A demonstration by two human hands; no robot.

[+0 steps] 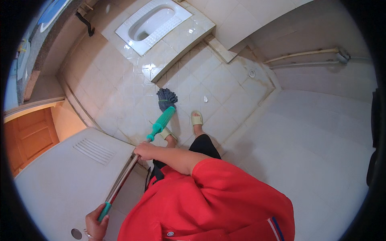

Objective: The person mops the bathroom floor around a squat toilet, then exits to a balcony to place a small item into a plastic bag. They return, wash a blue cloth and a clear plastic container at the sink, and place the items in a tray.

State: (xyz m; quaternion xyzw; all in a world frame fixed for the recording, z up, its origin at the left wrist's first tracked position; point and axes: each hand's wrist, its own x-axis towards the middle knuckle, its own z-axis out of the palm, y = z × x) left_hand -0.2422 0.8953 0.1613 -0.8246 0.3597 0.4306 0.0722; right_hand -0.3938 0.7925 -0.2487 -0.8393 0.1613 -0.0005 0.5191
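Observation:
A twist mop with a dark grey string head (166, 99) stretches diagonally in front of me. Its head lies on the tiled floor, just below the corner of a raised step. My right hand (145, 151) grips the metal pole (125, 174) below the green plastic sleeve (162, 120). Near the pole's other end, my left hand (97, 221) is wrapped around the green end grip (104, 211); a bracelet circles that wrist. My sandalled feet, one in a pale green slide sandal (197, 118), stand close to the mop head.
A white squat toilet (120, 31) is set into the wet tiled step (184, 39). A small white scrap (206, 99) and a floor drain (252, 73) lie to the right. The white door (60, 174) stands at left, beneath a stone counter (45, 42). Pipes (304, 55) run along the right wall.

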